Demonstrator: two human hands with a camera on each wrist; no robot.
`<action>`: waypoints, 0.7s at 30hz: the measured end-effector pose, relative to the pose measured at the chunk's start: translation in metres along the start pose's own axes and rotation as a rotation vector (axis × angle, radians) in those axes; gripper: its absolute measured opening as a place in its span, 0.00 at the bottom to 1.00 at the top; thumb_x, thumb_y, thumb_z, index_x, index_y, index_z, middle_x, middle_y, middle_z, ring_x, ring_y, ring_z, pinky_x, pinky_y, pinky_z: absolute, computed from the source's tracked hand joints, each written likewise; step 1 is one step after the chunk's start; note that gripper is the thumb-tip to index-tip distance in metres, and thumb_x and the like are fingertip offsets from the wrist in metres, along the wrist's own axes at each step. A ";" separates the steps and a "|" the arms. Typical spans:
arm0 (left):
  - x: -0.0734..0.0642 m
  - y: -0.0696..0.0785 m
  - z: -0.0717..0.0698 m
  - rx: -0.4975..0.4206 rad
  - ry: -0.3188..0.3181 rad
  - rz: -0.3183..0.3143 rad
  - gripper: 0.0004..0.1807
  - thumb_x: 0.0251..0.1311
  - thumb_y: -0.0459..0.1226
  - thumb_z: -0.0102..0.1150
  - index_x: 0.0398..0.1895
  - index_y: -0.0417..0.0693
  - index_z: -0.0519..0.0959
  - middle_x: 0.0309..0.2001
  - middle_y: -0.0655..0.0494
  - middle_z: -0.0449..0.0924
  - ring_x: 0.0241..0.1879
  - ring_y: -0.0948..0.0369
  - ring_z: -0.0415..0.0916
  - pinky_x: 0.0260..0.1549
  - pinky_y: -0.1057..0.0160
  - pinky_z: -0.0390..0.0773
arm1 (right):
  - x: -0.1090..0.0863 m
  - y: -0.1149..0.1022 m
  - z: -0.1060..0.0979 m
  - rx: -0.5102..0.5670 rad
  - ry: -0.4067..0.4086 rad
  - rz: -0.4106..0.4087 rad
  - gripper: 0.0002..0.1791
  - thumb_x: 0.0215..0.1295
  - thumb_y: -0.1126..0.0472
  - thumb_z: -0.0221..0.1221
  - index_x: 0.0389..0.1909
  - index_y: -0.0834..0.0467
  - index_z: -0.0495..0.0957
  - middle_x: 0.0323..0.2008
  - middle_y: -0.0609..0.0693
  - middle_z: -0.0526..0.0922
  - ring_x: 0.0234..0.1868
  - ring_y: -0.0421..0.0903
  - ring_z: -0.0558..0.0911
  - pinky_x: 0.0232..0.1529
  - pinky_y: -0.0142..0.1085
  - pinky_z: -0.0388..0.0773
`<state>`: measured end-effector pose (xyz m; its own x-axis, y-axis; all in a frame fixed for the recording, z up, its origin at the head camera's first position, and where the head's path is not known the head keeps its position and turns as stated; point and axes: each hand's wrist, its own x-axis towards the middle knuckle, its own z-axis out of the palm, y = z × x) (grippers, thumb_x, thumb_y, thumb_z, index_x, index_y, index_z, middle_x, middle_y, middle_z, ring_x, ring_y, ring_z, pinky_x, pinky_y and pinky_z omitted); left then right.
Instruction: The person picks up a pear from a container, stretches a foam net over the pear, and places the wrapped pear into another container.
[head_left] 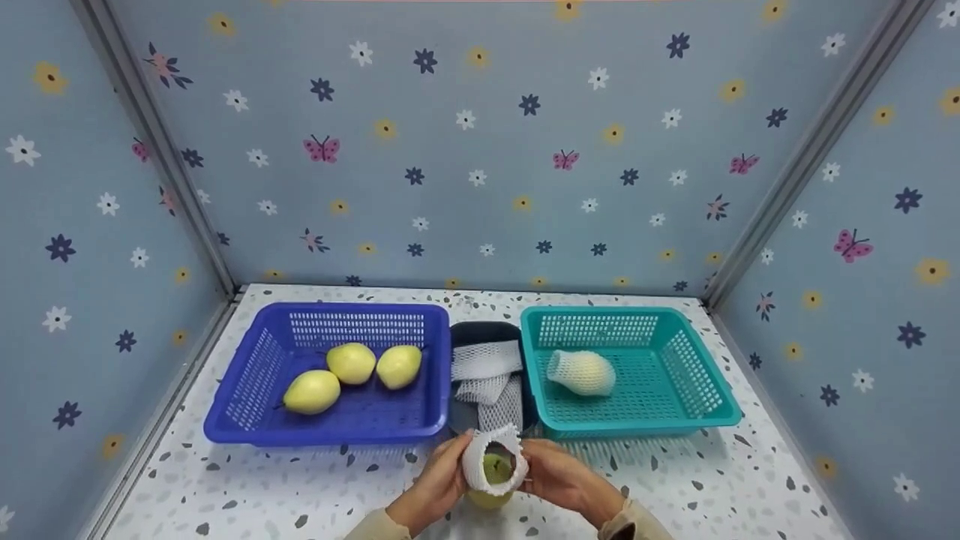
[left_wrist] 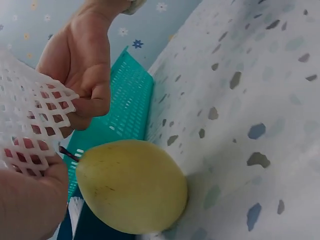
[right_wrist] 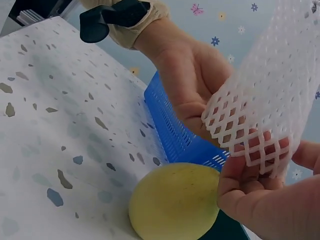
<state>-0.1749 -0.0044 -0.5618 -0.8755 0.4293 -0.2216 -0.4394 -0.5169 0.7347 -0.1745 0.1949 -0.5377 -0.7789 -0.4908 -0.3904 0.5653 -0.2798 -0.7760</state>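
Find at six o'clock, in the head view, a smooth yellow-green pear [left_wrist: 132, 187], apparently standing stem-up on the speckled white tabletop [head_left: 225, 480], just under the mouth of a white foam-net sleeve [right_wrist: 270, 90]. Note bare left hand [head_left: 442, 478] pinching the sleeve's rim at nine o'clock, bare right hand [head_left: 553, 474] pinching it at three. Not yet drawn over the fruit, judging by the wrist views.

Best, probably, to spread the rim evenly, centre it on the short dark stem [left_wrist: 68, 154], then ease down with both hands at one pace. Avoid slackening one side, for fear of snagging mesh on stem or tipping the pear.

Cannot see, for cropping, the sleeve's far end in either wrist view, nor the pear's base in the right one. Cannot tell the firmness of either pinch, with some fingertips behind mesh. Hard to trace at twelve o'clock: near end of the dark plastic tray [head_left: 484, 328], screened by hands and sleeve.
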 end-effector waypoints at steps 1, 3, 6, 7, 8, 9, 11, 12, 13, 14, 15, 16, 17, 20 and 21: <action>0.001 -0.002 -0.001 0.035 0.015 0.015 0.16 0.73 0.41 0.38 0.45 0.40 0.75 0.39 0.54 0.79 0.41 0.60 0.76 0.45 0.60 0.75 | 0.001 0.002 -0.001 -0.016 0.018 -0.003 0.11 0.72 0.62 0.48 0.44 0.58 0.79 0.42 0.51 0.81 0.46 0.46 0.76 0.48 0.42 0.74; 0.001 -0.007 -0.004 0.107 0.056 0.034 0.14 0.72 0.40 0.41 0.43 0.40 0.74 0.36 0.55 0.78 0.37 0.61 0.76 0.40 0.63 0.76 | 0.003 0.005 -0.004 -0.052 0.064 0.005 0.13 0.72 0.59 0.49 0.49 0.60 0.77 0.43 0.52 0.81 0.45 0.47 0.77 0.47 0.42 0.74; 0.002 -0.012 -0.008 0.184 0.110 0.043 0.15 0.71 0.39 0.42 0.45 0.35 0.73 0.34 0.55 0.78 0.34 0.63 0.76 0.36 0.65 0.76 | 0.007 0.010 -0.008 -0.115 0.128 0.011 0.18 0.72 0.55 0.50 0.55 0.63 0.74 0.43 0.52 0.81 0.43 0.46 0.78 0.45 0.41 0.75; 0.003 -0.014 -0.009 0.202 0.125 0.041 0.16 0.71 0.39 0.42 0.47 0.33 0.72 0.34 0.56 0.77 0.34 0.63 0.75 0.36 0.65 0.76 | 0.008 0.012 -0.009 -0.139 0.148 0.011 0.19 0.72 0.54 0.50 0.55 0.63 0.74 0.42 0.52 0.81 0.42 0.46 0.79 0.44 0.41 0.75; 0.002 -0.015 -0.010 0.218 0.140 0.036 0.17 0.71 0.39 0.42 0.48 0.32 0.71 0.34 0.56 0.77 0.34 0.63 0.75 0.36 0.64 0.77 | 0.009 0.014 -0.010 -0.159 0.166 0.013 0.19 0.71 0.54 0.51 0.54 0.63 0.74 0.41 0.51 0.82 0.40 0.45 0.79 0.43 0.40 0.76; 0.002 -0.017 -0.012 0.233 0.153 0.029 0.18 0.71 0.40 0.42 0.49 0.30 0.70 0.34 0.56 0.77 0.34 0.63 0.75 0.36 0.64 0.77 | 0.010 0.016 -0.012 -0.178 0.182 0.012 0.19 0.71 0.54 0.50 0.54 0.63 0.74 0.40 0.51 0.82 0.40 0.45 0.79 0.42 0.40 0.76; 0.002 -0.020 -0.015 0.265 0.170 0.014 0.20 0.71 0.41 0.42 0.50 0.30 0.69 0.34 0.56 0.76 0.35 0.63 0.75 0.37 0.64 0.77 | 0.012 0.021 -0.014 -0.211 0.213 0.013 0.18 0.72 0.55 0.50 0.53 0.64 0.74 0.39 0.50 0.82 0.39 0.45 0.80 0.41 0.40 0.76; 0.002 -0.021 -0.017 0.279 0.177 0.006 0.20 0.71 0.41 0.41 0.50 0.30 0.70 0.34 0.56 0.77 0.35 0.63 0.75 0.36 0.63 0.77 | 0.013 0.023 -0.015 -0.224 0.226 0.016 0.19 0.72 0.55 0.49 0.53 0.64 0.74 0.39 0.51 0.82 0.39 0.45 0.80 0.41 0.41 0.76; 0.002 -0.023 -0.019 0.291 0.179 0.002 0.20 0.71 0.41 0.41 0.50 0.30 0.70 0.34 0.56 0.77 0.35 0.63 0.75 0.37 0.63 0.77 | 0.014 0.025 -0.016 -0.233 0.241 0.021 0.19 0.72 0.55 0.49 0.53 0.65 0.73 0.40 0.50 0.82 0.40 0.45 0.80 0.42 0.41 0.76; 0.002 -0.024 -0.020 0.300 0.181 -0.002 0.20 0.71 0.41 0.41 0.49 0.31 0.71 0.34 0.56 0.77 0.35 0.63 0.75 0.36 0.63 0.77 | 0.015 0.027 -0.018 -0.239 0.252 0.024 0.20 0.72 0.55 0.49 0.54 0.66 0.73 0.40 0.51 0.82 0.40 0.46 0.80 0.43 0.42 0.76; 0.003 -0.026 -0.022 0.309 0.178 0.000 0.19 0.72 0.41 0.41 0.48 0.31 0.72 0.34 0.57 0.78 0.35 0.63 0.75 0.36 0.63 0.77 | 0.015 0.029 -0.019 -0.246 0.262 0.027 0.20 0.72 0.55 0.49 0.54 0.66 0.72 0.41 0.51 0.81 0.41 0.46 0.79 0.43 0.42 0.76; 0.003 -0.028 -0.024 0.316 0.177 0.004 0.19 0.72 0.41 0.41 0.48 0.31 0.72 0.34 0.57 0.78 0.35 0.63 0.75 0.36 0.63 0.77 | 0.016 0.031 -0.019 -0.251 0.268 0.026 0.21 0.72 0.55 0.49 0.55 0.67 0.71 0.41 0.52 0.81 0.42 0.46 0.79 0.44 0.42 0.75; 0.004 -0.029 -0.025 0.321 0.179 0.010 0.19 0.71 0.41 0.41 0.47 0.32 0.73 0.33 0.58 0.78 0.35 0.63 0.75 0.36 0.63 0.76 | 0.017 0.032 -0.020 -0.256 0.276 0.024 0.20 0.72 0.55 0.50 0.54 0.67 0.72 0.41 0.52 0.81 0.42 0.46 0.79 0.44 0.42 0.75; 0.007 -0.034 -0.028 0.330 0.193 0.024 0.18 0.71 0.41 0.41 0.46 0.32 0.73 0.33 0.58 0.77 0.34 0.63 0.75 0.35 0.64 0.76 | 0.018 0.037 -0.023 -0.265 0.289 0.003 0.19 0.72 0.55 0.50 0.52 0.66 0.72 0.41 0.51 0.81 0.41 0.46 0.78 0.43 0.41 0.74; 0.008 -0.035 -0.028 0.333 0.199 0.027 0.18 0.71 0.41 0.41 0.46 0.32 0.73 0.33 0.58 0.77 0.34 0.63 0.74 0.35 0.64 0.76 | 0.018 0.039 -0.024 -0.265 0.291 -0.011 0.18 0.72 0.55 0.50 0.51 0.65 0.73 0.40 0.51 0.81 0.40 0.46 0.78 0.42 0.41 0.74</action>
<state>-0.1721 -0.0041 -0.6072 -0.9223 0.2495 -0.2951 -0.3547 -0.2432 0.9028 -0.1734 0.1951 -0.5867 -0.8504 -0.2237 -0.4762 0.4966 -0.0420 -0.8670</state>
